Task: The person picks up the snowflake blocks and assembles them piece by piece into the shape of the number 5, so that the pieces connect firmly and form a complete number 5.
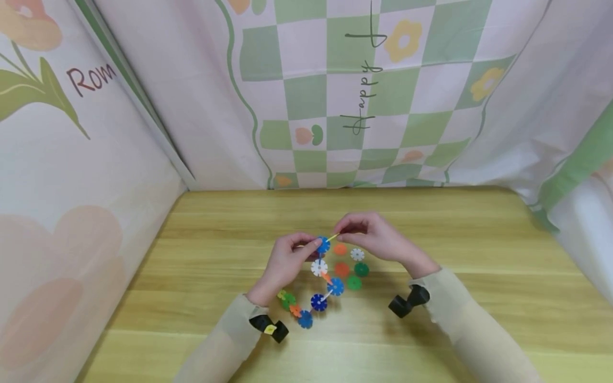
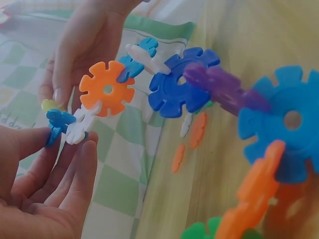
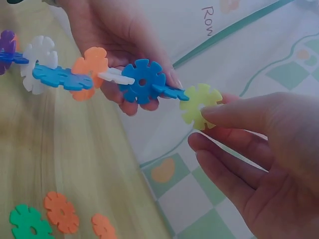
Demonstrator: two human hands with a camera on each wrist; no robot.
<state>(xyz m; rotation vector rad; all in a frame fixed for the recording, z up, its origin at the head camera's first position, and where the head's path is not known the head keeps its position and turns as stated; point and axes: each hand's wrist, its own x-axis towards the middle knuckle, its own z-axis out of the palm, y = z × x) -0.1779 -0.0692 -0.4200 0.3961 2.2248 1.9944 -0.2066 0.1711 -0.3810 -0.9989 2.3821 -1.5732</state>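
My left hand point(image 1: 287, 258) pinches a blue slotted snowflake disc point(image 1: 324, 244) at the upper end of a chain of linked plastic discs. Between the thumb and fingers of my right hand point(image 1: 375, 234) is a yellow snowflake disc point(image 3: 197, 112), its edge meeting a blue disc point(image 3: 172, 92) of the chain. From there the chain runs down through a white disc point(image 1: 319, 267), an orange disc point(image 2: 107, 89), a dark blue disc point(image 1: 319, 302), a purple disc point(image 2: 219, 87) and more. It bends back toward my left wrist, ending near a green disc point(image 1: 288, 301).
Loose discs lie on the wooden table point(image 1: 479, 276) below my right hand: two orange ones point(image 1: 341, 269), a white one point(image 1: 357, 254) and two green ones point(image 1: 361, 269). A printed cloth point(image 1: 306, 96) hangs behind the table, and a white panel point(image 1: 86, 175) stands at the left.
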